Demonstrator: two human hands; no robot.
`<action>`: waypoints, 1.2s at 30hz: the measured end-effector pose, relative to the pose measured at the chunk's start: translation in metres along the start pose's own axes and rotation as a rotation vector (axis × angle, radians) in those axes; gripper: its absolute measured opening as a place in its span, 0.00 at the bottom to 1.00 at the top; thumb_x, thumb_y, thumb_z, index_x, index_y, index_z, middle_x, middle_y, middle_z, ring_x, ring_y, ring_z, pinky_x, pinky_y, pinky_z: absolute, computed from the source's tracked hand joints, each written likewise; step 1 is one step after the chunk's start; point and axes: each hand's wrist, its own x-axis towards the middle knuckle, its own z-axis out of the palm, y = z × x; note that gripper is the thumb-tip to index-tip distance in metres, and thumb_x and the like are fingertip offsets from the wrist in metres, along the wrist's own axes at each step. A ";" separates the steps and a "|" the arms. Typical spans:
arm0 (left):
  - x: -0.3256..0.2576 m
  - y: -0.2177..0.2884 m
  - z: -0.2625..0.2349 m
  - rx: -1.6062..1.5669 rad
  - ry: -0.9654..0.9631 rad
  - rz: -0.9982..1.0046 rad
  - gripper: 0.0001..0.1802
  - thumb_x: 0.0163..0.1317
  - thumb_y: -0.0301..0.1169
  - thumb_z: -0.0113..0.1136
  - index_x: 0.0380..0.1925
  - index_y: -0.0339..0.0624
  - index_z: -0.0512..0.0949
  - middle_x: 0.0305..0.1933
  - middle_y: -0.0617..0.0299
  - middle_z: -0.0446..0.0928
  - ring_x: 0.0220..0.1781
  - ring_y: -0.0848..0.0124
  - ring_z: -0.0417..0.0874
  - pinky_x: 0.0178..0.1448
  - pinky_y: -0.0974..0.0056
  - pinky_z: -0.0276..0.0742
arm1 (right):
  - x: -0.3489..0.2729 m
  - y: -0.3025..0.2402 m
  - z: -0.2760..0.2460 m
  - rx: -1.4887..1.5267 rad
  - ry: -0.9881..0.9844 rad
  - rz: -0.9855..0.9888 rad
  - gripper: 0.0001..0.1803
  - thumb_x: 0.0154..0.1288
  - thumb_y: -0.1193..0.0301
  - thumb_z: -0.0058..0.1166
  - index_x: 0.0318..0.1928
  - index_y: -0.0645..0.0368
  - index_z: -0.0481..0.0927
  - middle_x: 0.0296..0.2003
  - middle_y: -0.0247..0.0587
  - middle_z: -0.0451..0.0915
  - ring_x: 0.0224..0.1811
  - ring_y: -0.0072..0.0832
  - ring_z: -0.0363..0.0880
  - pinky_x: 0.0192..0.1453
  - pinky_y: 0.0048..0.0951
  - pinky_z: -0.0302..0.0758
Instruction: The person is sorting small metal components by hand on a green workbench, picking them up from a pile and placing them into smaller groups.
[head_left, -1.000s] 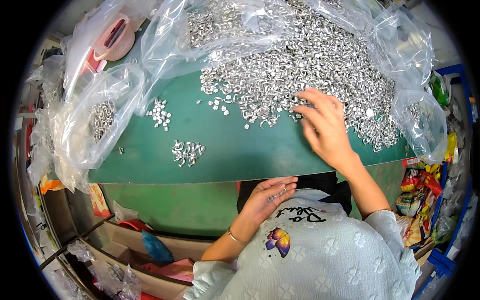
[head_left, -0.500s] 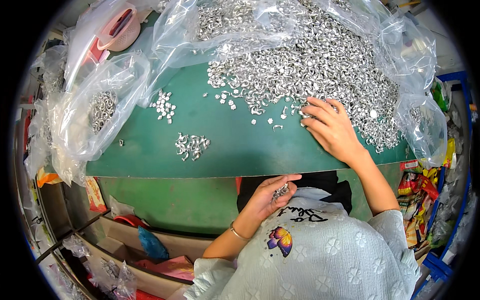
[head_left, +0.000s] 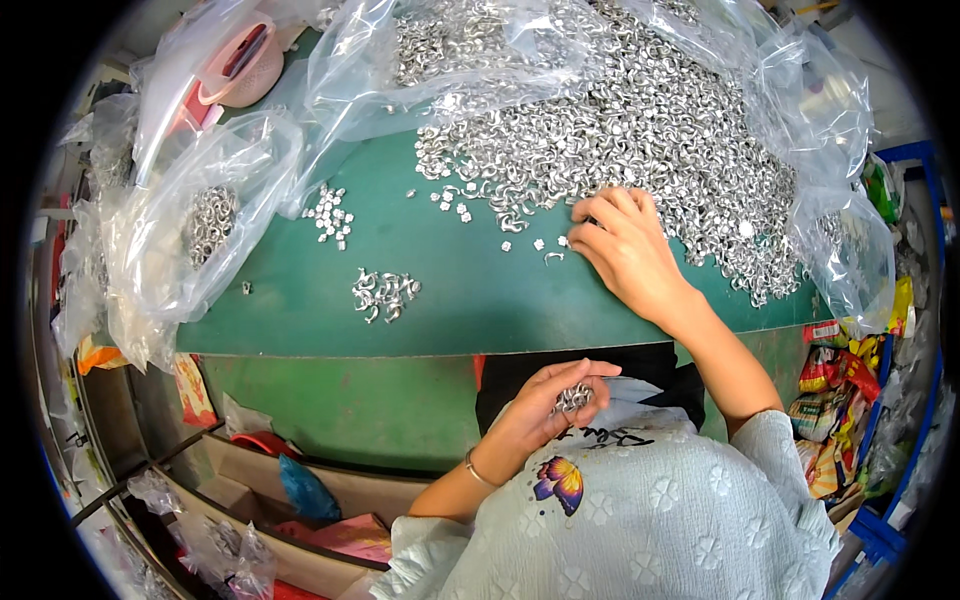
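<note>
My left hand is cupped below the table's front edge, fingers curled round a clump of small silver metal pieces. Over the near edge of a large heap of curved silver metal pieces is my right hand. Its fingers are bent down with the thumb close to them, and their tips hide whatever lies between. A few loose pieces lie just left of that hand. Farther left are a small group of curved pieces and a cluster of small flower-shaped pieces.
Clear plastic sheeting edges the heap on the green table. A plastic bag with metal rings stands at left, below a pink basket. An open drawer is at lower left, a blue rack at right.
My right hand has shifted left along the heap's edge, and its fingers are more bent. My left hand has moved slightly right and down, showing more of the pieces it holds.
</note>
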 end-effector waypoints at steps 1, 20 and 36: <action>-0.002 0.002 0.002 -0.009 0.007 -0.013 0.20 0.74 0.37 0.48 0.55 0.32 0.74 0.30 0.60 0.77 0.23 0.77 0.68 0.29 0.72 0.66 | -0.003 -0.002 -0.004 0.042 -0.029 0.008 0.06 0.56 0.75 0.60 0.36 0.60 0.82 0.43 0.36 0.76 0.51 0.34 0.71 0.58 0.38 0.63; 0.005 -0.009 -0.010 -0.047 0.035 0.080 0.19 0.65 0.24 0.54 0.56 0.34 0.75 0.45 0.59 0.78 0.45 0.72 0.79 0.57 0.66 0.76 | -0.006 0.029 -0.011 -0.141 0.030 -0.145 0.11 0.54 0.77 0.58 0.40 0.56 0.79 0.48 0.37 0.76 0.59 0.36 0.72 0.65 0.44 0.63; 0.001 -0.008 -0.011 -0.223 -0.056 0.026 0.22 0.76 0.43 0.43 0.28 0.39 0.74 0.13 0.65 0.61 0.13 0.77 0.58 0.17 0.73 0.53 | 0.068 -0.053 0.029 0.452 -0.062 -0.283 0.18 0.58 0.73 0.61 0.51 0.58 0.77 0.50 0.41 0.75 0.55 0.42 0.71 0.60 0.42 0.66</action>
